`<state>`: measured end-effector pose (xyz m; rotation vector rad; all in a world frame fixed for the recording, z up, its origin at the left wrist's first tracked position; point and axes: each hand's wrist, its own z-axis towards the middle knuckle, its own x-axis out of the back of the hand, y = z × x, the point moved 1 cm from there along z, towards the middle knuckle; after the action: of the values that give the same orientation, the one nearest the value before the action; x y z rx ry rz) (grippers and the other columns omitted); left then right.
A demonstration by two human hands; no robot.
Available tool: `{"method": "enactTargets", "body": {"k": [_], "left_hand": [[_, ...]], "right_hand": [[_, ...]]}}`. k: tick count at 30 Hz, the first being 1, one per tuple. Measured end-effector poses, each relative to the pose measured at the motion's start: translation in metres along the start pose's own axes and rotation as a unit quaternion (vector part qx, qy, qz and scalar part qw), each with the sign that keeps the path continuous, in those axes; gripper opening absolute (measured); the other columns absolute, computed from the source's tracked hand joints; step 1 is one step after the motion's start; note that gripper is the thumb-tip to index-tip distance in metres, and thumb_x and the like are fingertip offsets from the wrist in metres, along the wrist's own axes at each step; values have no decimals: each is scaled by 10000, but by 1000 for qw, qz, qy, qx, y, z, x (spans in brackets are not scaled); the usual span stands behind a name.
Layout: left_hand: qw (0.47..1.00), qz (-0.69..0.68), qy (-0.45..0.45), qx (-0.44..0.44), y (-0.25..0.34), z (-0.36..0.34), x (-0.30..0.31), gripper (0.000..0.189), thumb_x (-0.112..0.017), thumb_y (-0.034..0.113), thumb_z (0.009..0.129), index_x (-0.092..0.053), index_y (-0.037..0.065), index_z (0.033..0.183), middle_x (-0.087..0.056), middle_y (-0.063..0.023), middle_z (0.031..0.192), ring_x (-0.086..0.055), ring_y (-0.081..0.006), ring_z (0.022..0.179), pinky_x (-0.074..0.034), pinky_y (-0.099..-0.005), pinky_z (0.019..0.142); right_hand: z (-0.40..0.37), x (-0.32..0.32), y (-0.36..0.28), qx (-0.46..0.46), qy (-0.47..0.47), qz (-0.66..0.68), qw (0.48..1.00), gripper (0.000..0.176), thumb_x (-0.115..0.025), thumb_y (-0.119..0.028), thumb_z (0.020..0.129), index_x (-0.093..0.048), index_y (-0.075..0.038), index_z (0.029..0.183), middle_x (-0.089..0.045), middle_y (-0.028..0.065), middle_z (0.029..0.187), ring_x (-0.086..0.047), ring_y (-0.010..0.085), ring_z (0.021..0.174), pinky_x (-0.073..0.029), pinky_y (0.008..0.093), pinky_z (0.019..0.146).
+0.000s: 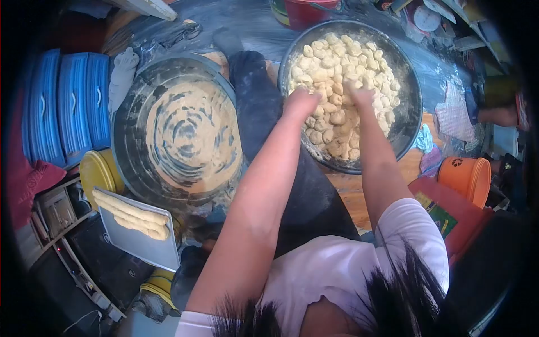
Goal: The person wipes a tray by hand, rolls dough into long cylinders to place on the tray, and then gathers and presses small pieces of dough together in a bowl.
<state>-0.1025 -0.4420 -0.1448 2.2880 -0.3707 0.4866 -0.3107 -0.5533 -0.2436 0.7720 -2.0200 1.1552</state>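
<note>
A large dark basin holds many pale, flour-dusted dough balls, heaped toward the far and right sides. My left hand reaches into its near left part, touching the dough, fingertips hidden among the balls. My right hand is in the middle of the heap, blurred, its fingers not clear. Between the two hands lie several browner dough balls. Loose flour shows on the basin's floor below my right hand.
To the left stands a second large dark basin, its floor coated with flour in swirls. A metal tray carrying long dough rolls leans beside a yellow bucket. An orange bucket and blue drawers stand around.
</note>
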Motion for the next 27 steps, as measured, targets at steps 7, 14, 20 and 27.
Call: {"method": "enactTargets", "body": {"k": [7, 14, 20, 27], "left_hand": [[999, -31, 15, -20, 8, -10, 6, 578, -595, 402, 758, -543, -32, 1135, -556, -231, 1139, -540, -331, 1069, -416, -377, 907], [964, -16, 129, -234, 13, -71, 10, 452, -609, 319, 776, -550, 15, 1106, -587, -221, 1043, -578, -339, 962, -448, -378, 843], [921, 40, 144, -360, 16, -162, -4, 365, -601, 279, 760, -578, 28, 1024, -584, -180, 979, -562, -340, 927, -432, -432, 818], [916, 28, 264, -300, -40, -227, 15, 357, -586, 299, 785, -581, 55, 1045, -574, -142, 1031, -536, -306, 1001, -402, -430, 849]], "right_hand": [[-85, 31, 39, 299, -88, -147, 939, 832, -652, -564, 636, -400, -158, 1316, -431, 245, 1109, -445, 441, 1018, -395, 474, 872], [-138, 46, 69, 406, -163, -285, 853, 786, -666, -522, 651, -425, -147, 1298, -432, 230, 1137, -426, 412, 1036, -387, 474, 871], [-133, 41, 62, 322, -327, -194, 867, 735, -685, -434, 701, -438, -77, 1294, -443, 229, 1218, -461, 335, 1098, -402, 398, 900], [-174, 63, 9, 301, -348, 63, 886, 571, -606, -310, 818, -450, 1, 1270, -522, 182, 1173, -515, 241, 1036, -410, 336, 878]]}}
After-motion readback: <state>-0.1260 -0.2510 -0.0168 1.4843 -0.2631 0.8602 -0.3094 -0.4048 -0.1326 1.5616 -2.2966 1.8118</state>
